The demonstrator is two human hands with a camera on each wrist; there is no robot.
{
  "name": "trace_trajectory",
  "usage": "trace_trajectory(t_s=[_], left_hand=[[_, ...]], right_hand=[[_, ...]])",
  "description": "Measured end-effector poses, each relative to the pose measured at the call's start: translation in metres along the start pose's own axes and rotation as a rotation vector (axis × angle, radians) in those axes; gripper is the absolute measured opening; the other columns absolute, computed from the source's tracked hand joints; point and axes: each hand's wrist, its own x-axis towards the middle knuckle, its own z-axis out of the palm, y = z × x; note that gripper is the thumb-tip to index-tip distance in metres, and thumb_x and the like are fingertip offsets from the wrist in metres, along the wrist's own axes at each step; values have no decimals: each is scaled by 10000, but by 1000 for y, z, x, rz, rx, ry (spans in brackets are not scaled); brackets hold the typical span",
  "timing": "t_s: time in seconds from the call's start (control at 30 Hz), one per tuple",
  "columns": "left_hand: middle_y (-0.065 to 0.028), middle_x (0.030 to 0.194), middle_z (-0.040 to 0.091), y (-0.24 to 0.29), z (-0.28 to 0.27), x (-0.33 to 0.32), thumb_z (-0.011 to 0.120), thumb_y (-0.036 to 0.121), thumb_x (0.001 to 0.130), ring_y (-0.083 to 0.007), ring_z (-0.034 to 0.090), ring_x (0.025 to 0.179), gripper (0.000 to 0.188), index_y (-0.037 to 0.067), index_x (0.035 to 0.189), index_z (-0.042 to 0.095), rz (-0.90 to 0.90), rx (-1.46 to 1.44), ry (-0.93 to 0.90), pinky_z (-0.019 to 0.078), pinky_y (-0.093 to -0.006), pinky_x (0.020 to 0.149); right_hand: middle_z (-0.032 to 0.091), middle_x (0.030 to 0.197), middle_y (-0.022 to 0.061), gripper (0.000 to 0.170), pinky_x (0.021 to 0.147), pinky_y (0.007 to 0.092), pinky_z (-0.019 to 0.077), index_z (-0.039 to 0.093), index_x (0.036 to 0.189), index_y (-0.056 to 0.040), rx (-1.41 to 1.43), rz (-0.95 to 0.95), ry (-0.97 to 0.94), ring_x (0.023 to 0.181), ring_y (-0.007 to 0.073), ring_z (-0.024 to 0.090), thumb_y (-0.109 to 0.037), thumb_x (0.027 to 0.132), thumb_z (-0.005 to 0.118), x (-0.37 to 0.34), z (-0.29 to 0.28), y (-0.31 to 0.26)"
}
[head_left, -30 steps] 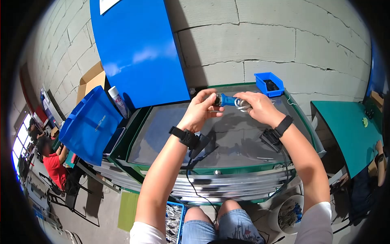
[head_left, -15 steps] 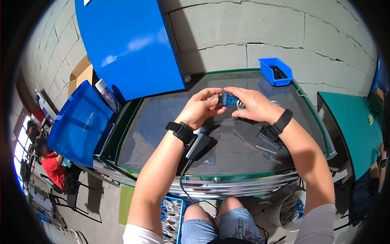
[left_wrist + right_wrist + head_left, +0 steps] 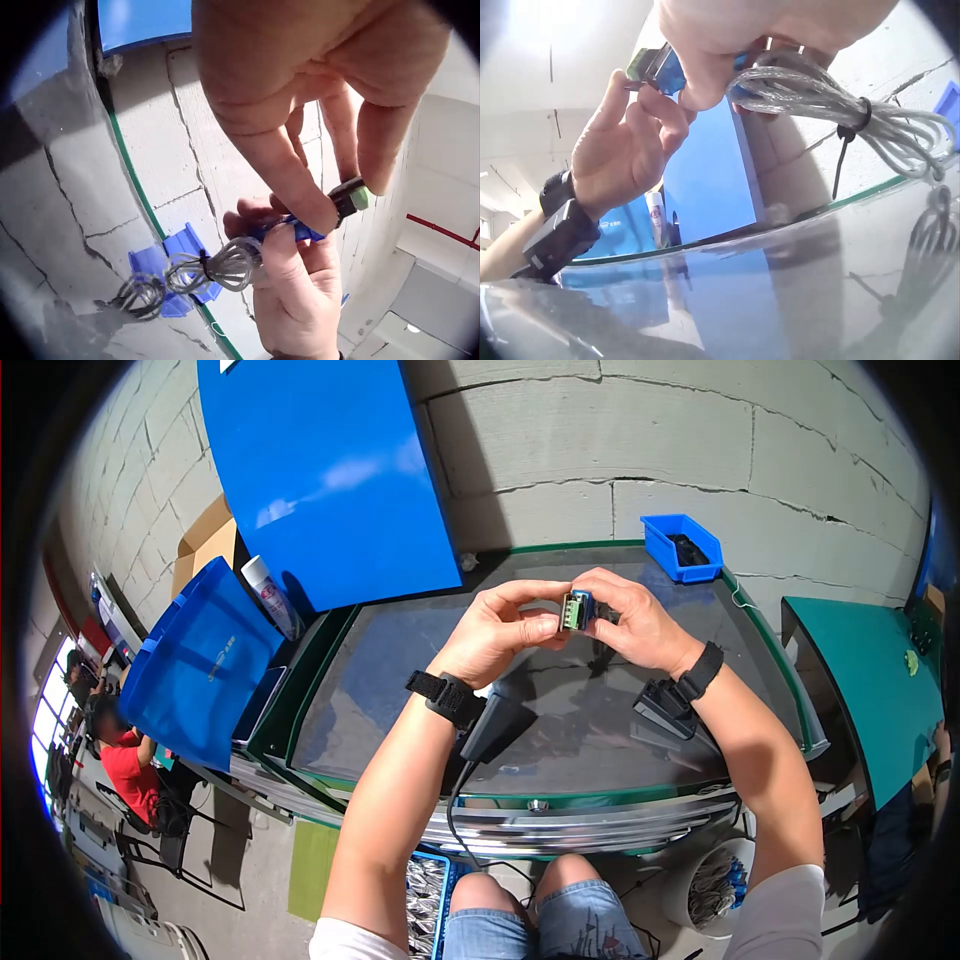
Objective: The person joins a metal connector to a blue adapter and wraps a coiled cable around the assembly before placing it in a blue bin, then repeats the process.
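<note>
Both hands meet above the grey bench top in the head view. The left hand [image 3: 500, 630] pinches a small black part with a green terminal block [image 3: 572, 612] between thumb and fingers. Joined to it is a blue connector [image 3: 673, 73], which the right hand [image 3: 645, 625] grips. A coiled grey cable [image 3: 810, 94], bundled with a black tie [image 3: 864, 112], hangs from the connector beside the right hand. In the left wrist view the green end [image 3: 361, 198] points away from the cable.
A blue bin [image 3: 683, 550] with black pieces stands at the bench's back right. To the left are a blue folder-like holder [image 3: 200, 670], a spray can [image 3: 270, 597] and a tall blue panel [image 3: 330, 470]. Below are a white bucket [image 3: 675, 905] with cables and a blue crate [image 3: 447, 890].
The connector has turned so its green terminal end faces the head camera. The right hand has closed in on the left, and the cable is now hidden in the head view.
</note>
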Motion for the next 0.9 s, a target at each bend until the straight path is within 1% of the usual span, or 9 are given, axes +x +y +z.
trace_trajectory(t_s=[0.17,0.23,0.37,0.5,0.57,0.67,0.7,0.77,0.9], left_hand=[[-92,1015,624,-1,1,1,721,46,742,-196,635,829,296,59,1029,653,17,-19,-30,557,-317,723],[-95,1001,623,1,2,0,722,40,737,-195,637,816,273,48,1003,660,11,-7,-29,556,-307,719],[-100,1008,622,2,4,-2,720,35,737,-192,637,819,270,40,999,660,21,-5,-33,556,-304,717],[-95,991,629,1,2,-1,716,38,742,-182,635,815,276,34,1011,656,26,34,-10,554,-303,712],[-90,982,633,0,1,-1,717,41,742,-177,634,810,289,36,1024,652,24,45,-3,553,-303,711],[-73,947,638,1,3,-2,721,54,743,-161,629,799,320,44,1052,637,6,43,43,548,-295,699],[-62,927,636,2,3,-1,723,62,743,-154,625,793,331,47,1061,631,21,40,51,545,-290,692],[-52,908,634,3,4,-1,726,70,743,-146,622,788,342,51,1069,625,37,36,58,543,-286,685],[-31,874,625,4,5,-2,726,81,746,-134,613,791,333,56,1062,622,51,38,64,538,-280,672]], right_hand=[[584,994,110,344,786,333,478,587,1010,-20,8,-94,15,916,282,586,74,679,600,0,4,-1],[590,995,111,346,781,333,480,591,1014,-21,13,-72,9,911,281,591,75,682,597,0,4,-1],[605,996,113,343,770,333,485,594,1021,-23,26,-9,-1,890,284,601,75,692,591,0,5,-4],[607,999,115,333,772,336,484,590,1027,-23,32,-11,-11,887,291,601,64,706,594,0,6,-5],[601,1008,131,344,783,347,476,569,1061,-21,30,19,-20,909,307,593,53,725,590,1,5,-6],[589,1018,155,364,794,367,464,527,1106,-22,-65,-76,27,933,330,578,47,753,577,0,7,-2],[589,1018,155,364,794,367,464,527,1106,-22,-65,-75,26,933,330,578,47,753,577,0,7,-5],[578,1019,170,361,801,383,455,495,1132,-29,16,24,-1,952,351,563,32,782,559,0,4,-12],[574,1017,166,336,805,386,453,485,1130,-33,-6,79,-52,959,357,560,13,803,549,-1,2,-12]])
